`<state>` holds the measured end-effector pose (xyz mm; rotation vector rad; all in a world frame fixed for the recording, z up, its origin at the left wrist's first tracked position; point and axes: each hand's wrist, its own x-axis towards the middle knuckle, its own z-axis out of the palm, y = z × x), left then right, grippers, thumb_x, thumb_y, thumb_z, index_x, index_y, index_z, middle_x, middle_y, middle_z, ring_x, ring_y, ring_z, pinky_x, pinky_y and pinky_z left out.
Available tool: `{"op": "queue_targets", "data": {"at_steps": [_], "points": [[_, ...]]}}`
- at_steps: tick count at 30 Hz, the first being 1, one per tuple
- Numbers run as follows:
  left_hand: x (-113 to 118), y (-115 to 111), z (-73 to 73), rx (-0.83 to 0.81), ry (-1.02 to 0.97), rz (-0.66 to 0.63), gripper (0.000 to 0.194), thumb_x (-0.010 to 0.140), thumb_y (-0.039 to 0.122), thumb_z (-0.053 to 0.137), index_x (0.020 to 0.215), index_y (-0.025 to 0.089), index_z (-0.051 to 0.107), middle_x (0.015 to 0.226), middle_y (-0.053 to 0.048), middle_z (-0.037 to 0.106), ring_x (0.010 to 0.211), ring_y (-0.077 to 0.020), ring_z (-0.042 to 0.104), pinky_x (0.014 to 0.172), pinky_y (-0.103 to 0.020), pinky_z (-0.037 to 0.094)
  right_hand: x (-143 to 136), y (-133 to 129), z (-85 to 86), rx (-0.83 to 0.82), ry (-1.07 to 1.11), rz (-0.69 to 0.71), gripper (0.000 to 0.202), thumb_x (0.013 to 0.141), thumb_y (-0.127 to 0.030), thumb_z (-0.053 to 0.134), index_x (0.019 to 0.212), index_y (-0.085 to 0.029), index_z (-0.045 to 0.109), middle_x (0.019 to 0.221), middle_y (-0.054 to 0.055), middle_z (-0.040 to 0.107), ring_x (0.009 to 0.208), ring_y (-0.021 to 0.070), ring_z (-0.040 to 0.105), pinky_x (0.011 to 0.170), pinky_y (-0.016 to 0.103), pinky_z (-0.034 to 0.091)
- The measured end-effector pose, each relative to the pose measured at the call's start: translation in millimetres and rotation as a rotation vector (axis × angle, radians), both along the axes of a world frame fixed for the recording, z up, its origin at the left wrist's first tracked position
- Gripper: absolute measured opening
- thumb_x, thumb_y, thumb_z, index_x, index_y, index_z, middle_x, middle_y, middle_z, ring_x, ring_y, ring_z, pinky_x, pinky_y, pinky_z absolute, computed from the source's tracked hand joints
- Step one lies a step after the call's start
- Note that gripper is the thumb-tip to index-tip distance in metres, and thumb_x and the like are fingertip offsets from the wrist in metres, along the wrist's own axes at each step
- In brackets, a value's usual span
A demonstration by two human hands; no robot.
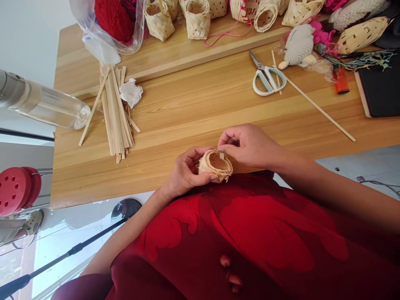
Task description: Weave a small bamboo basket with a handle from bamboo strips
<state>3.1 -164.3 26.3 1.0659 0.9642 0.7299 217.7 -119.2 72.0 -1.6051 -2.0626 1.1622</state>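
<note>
A small round basket (215, 166) of pale woven strips is held at the table's front edge, its opening facing up. My left hand (187, 170) wraps round its left side, thumb along the near wall and fingers behind. At the back right of the rim, my right hand (245, 145) pinches the end of a short pale strip (221, 156) that sticks up from the basket's inner edge. The fingers of my right hand are curled together.
Scissors (268, 79) and a long thin strip (321, 109) lie beyond my right hand. A bundle of strips (117, 116), crumpled tissue (131, 93) and a clear bottle (53, 104) are at left. Small baskets (198, 21) line the back ledge.
</note>
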Motion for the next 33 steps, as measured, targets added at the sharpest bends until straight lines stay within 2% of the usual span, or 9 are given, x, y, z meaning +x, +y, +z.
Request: {"op": "queue_targets", "data": {"at_steps": [5, 10, 13, 16, 21, 28, 33], "points": [[1, 1, 0.1, 0.009, -0.005, 0.014, 0.07, 0.056, 0.029, 0.098, 0.116, 0.016, 0.065, 0.118, -0.013, 0.075, 0.102, -0.0233, 0.072, 0.088, -0.032, 0.059, -2, -2, 5.0, 0.013, -0.02, -0.019, 0.008, 0.083, -0.024, 0.068, 0.076, -0.022, 0.073, 0.078, 0.002, 0.077, 0.069, 0.0172, 0.067, 0.066, 0.03, 0.046], [1, 2, -0.2, 0.016, -0.009, 0.047, 0.068, 0.058, 0.027, 0.097, 0.116, 0.016, 0.065, 0.115, -0.012, 0.075, 0.1, -0.0223, 0.072, 0.087, -0.031, 0.059, -2, -9, 0.1, 0.104, -0.001, -0.055, 0.01, 0.087, -0.03, 0.068, 0.082, -0.022, 0.072, 0.082, 0.002, 0.077, 0.074, 0.0173, 0.068, 0.069, 0.029, 0.046], [3, 2, 1.1, 0.038, -0.006, 0.056, 0.068, 0.058, 0.025, 0.096, 0.118, 0.016, 0.064, 0.118, -0.011, 0.074, 0.105, -0.0231, 0.071, 0.09, -0.032, 0.059, -6, -15, -3.2, 0.173, -0.083, -0.029, 0.014, 0.084, -0.032, 0.072, 0.092, -0.021, 0.07, 0.081, 0.002, 0.076, 0.072, 0.0176, 0.066, 0.067, 0.028, 0.042], [6, 1, 2.9, 0.073, 0.01, 0.068, 0.069, 0.058, 0.024, 0.096, 0.12, 0.017, 0.065, 0.124, -0.012, 0.072, 0.112, -0.0248, 0.069, 0.093, -0.034, 0.058, -10, -18, -5.9, 0.249, -0.182, -0.001, 0.014, 0.084, -0.028, 0.071, 0.095, -0.019, 0.068, 0.081, 0.003, 0.074, 0.071, 0.0178, 0.063, 0.065, 0.028, 0.037], [10, -3, 4.8, 0.05, 0.045, 0.134, 0.073, 0.055, 0.026, 0.098, 0.12, 0.018, 0.066, 0.124, -0.011, 0.072, 0.11, -0.0256, 0.069, 0.089, -0.033, 0.059, -14, -21, -5.8, 0.368, -0.286, 0.041, 0.01, 0.089, -0.025, 0.067, 0.094, -0.017, 0.068, 0.092, 0.009, 0.074, 0.083, 0.0222, 0.065, 0.07, 0.031, 0.037], [10, -9, 3.1, 0.025, 0.032, 0.174, 0.071, 0.054, 0.029, 0.098, 0.117, 0.017, 0.066, 0.119, -0.011, 0.073, 0.109, -0.0255, 0.07, 0.09, -0.034, 0.059, -13, -20, 4.0, 0.247, -0.229, 0.054, 0.013, 0.09, -0.024, 0.063, 0.089, -0.018, 0.075, 0.086, 0.007, 0.077, 0.078, 0.02, 0.067, 0.068, 0.03, 0.038], [8, -7, 3.5, 0.041, 0.03, 0.149, 0.07, 0.056, 0.027, 0.097, 0.117, 0.017, 0.066, 0.118, -0.01, 0.074, 0.108, -0.0244, 0.07, 0.091, -0.033, 0.058, -11, -20, 0.3, 0.188, -0.083, -0.024, 0.014, 0.088, -0.024, 0.066, 0.094, -0.02, 0.078, 0.089, 0.004, 0.08, 0.08, 0.0186, 0.07, 0.071, 0.029, 0.044]]}}
